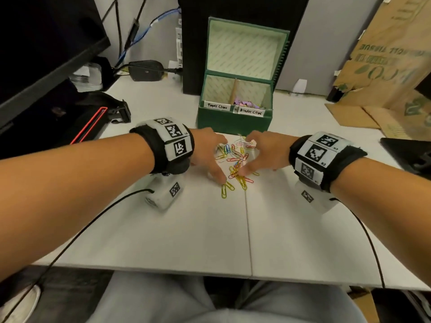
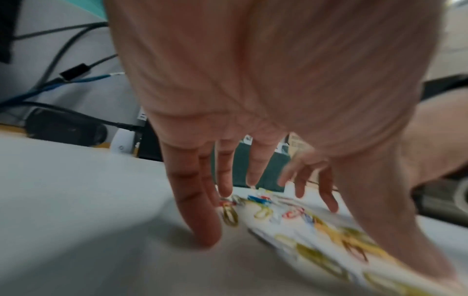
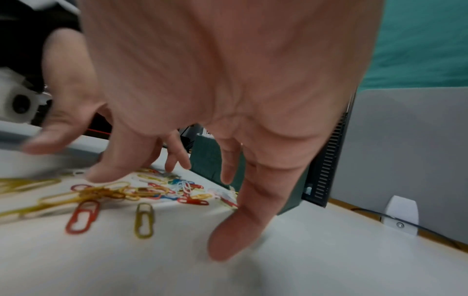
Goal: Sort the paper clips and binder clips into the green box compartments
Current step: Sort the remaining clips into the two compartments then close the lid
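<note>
Coloured paper clips (image 1: 235,159), yellow, red, blue, green and white, lie in a loose heap on the white desk (image 1: 186,229), right between my two hands. My left hand (image 1: 207,155) sits on the left side of the heap, fingers straight and spread, tips down on the desk, thumb beside a yellow clip at the near edge of the pile. My right hand (image 1: 263,152) mirrors it on the right side, fingers also spread and reaching down, holding nothing; from the right wrist view my little finger (image 3: 243,230) presses the desk, while a red clip (image 3: 82,217) and a yellow clip (image 3: 144,220) lie apart from the heap, just under my palm. Both hands cup around the pile without gripping anything. Just beyond my fingertips stands the green box (image 1: 233,120), lid raised upright behind it. Its front rim carries two white handwritten labels: "Paper Clips" (image 1: 217,106) on the compartment ahead of my left hand, and "Binder Clips" (image 1: 251,111) on the one ahead of my right hand. Small pastel binder clips (image 1: 248,104) already fill the right compartment; I cannot tell what is in the left one. Each wrist wears a black band with black-and-white square marker tags. Far off past my right hand leans brown cardboard (image 1: 384,66) with upside-down print, too blurred to read fully.
</note>
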Available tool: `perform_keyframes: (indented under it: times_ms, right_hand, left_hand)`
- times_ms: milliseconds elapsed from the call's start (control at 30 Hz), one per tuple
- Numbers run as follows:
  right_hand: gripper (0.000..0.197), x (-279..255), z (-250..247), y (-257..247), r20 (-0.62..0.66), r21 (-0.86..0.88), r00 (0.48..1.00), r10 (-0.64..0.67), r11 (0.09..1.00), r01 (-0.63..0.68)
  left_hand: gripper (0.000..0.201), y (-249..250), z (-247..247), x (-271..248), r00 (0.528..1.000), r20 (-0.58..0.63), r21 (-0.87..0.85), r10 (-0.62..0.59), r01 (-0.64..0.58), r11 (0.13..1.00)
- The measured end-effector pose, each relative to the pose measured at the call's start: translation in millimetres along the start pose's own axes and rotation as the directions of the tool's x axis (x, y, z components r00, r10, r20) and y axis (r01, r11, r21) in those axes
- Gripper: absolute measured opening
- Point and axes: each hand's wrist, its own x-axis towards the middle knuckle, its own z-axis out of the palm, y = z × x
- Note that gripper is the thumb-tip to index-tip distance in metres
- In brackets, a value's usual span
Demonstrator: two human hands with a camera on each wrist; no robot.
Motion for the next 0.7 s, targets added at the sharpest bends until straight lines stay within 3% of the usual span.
perform_keyframes:
  times_ms: [100, 233, 367, 467, 600, 700]
  right_hand:
    - [0.090, 4.9, 3.0, -9.4, -0.011, -0.087, 0.999, -0.048, 0.995, 0.047]
    - [0.058, 11.8, 5.3, -22.6, -0.113, -0.095, 0.987, -0.119, 0.990, 0.108]
    - [0.023, 14.3, 7.3, -25.8, -0.167, 0.079, 0.981, -0.099, 0.990, 0.113]
    - [0.011, 16.1, 7.3, -22.6, -0.162, 0.214, 0.986, -0.038, 0.974, 0.073]
    - [0.009, 16.7, 7.5, -16.4, -0.170, 0.320, 0.985, 0.008, 0.946, 0.047]
    - [0.008, 14.8, 6.1, -11.8, -0.155, 0.369, 0.988, 0.015, 0.928, 0.043]
  left_hand:
    - [0.101, 7.0, 4.5, 5.7, 0.999, -0.024, 0.114, 0.039, -0.036, 0.993]
    - [0.062, 5.9, 0.8, 12.5, 0.988, -0.138, 0.020, 0.068, -0.065, 0.998]
    - [0.031, -5.2, 3.2, 19.6, 0.973, -0.229, -0.074, 0.028, -0.046, 0.996]
    - [0.015, -8.9, 5.3, 21.1, 0.963, -0.270, -0.126, 0.021, -0.057, 0.990]
    - [0.010, -9.2, 7.3, 20.9, 0.953, -0.302, -0.124, 0.037, -0.077, 0.989]
    - [0.020, -8.2, 6.0, 20.9, 0.959, -0.279, -0.107, 0.043, -0.075, 0.991]
